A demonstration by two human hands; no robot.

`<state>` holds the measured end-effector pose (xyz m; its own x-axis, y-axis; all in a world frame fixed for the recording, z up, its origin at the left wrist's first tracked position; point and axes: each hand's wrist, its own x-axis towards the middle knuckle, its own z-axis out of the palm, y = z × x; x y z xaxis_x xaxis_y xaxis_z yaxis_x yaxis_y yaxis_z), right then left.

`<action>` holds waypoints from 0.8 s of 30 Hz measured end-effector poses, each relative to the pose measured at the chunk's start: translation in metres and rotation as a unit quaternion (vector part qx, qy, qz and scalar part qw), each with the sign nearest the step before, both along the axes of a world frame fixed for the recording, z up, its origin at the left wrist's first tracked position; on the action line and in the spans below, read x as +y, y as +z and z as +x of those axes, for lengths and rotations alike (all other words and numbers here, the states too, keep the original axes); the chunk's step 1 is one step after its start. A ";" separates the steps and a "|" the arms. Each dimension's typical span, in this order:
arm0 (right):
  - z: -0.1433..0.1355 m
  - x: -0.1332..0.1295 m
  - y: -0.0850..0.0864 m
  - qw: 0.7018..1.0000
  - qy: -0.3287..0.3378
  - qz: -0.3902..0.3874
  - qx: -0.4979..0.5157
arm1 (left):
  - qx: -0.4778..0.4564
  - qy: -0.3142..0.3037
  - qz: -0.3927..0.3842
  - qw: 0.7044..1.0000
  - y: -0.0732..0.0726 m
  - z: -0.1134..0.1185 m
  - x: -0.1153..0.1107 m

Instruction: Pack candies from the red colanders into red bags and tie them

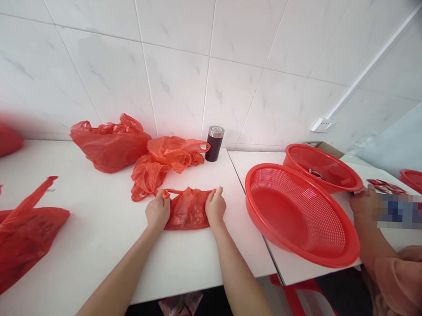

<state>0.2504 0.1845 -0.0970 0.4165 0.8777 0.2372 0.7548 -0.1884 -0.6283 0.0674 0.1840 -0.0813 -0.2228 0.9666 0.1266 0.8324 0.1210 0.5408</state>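
A small red plastic bag (189, 210) rests on the white table between my hands, its top edge pulled taut sideways. Through its thin film some small contents show, too blurred to name. My left hand (158, 210) is closed on the bag's left upper corner, a bit of red plastic poking out by the thumb. On the opposite corner my right hand (216, 208) is closed too. Just behind the bag lie crumpled red plastic bags (176, 152), near my left hand.
A full red bag (110, 144) and a dark tumbler (214, 144) stand by the wall. Another red bag (22, 233) lies at left. Red colanders (281, 217) sit on the right, across the table seam. Beyond them is a co-worker's hand (365, 202).
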 end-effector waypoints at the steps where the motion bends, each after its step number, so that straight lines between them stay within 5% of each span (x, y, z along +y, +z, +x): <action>1: 0.001 0.000 0.001 1.000 -0.008 0.013 0.017 | -0.023 0.003 0.008 1.000 0.000 0.001 -0.001; 5: 0.005 -0.002 0.004 0.993 -0.010 0.088 0.078 | -0.115 -0.009 0.037 0.993 0.011 -0.001 -0.011; 10: 0.004 -0.011 0.008 0.967 0.037 0.195 0.160 | -0.161 0.002 0.163 0.973 0.061 -0.012 -0.037; 13: -0.003 -0.020 0.011 0.942 0.098 0.244 0.208 | -0.096 -0.098 0.237 0.962 0.086 -0.002 -0.041; 17: -0.007 -0.030 0.018 0.911 0.144 0.286 0.261 | -0.003 -0.289 0.037 0.957 0.090 0.019 -0.033; 21: -0.001 -0.033 0.027 0.894 0.117 0.274 0.335 | -0.020 -0.287 -0.020 0.958 0.095 0.019 -0.037; 24: 0.001 -0.032 0.033 0.875 0.180 0.197 0.403 | -0.077 -0.237 -0.019 0.968 0.111 0.005 -0.049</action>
<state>0.2516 0.1520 -0.0644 0.3006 0.9027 0.3080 0.0019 0.3224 -0.9466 0.0725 0.1346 0.0299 0.2344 0.9681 0.0888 0.7093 -0.2327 0.6654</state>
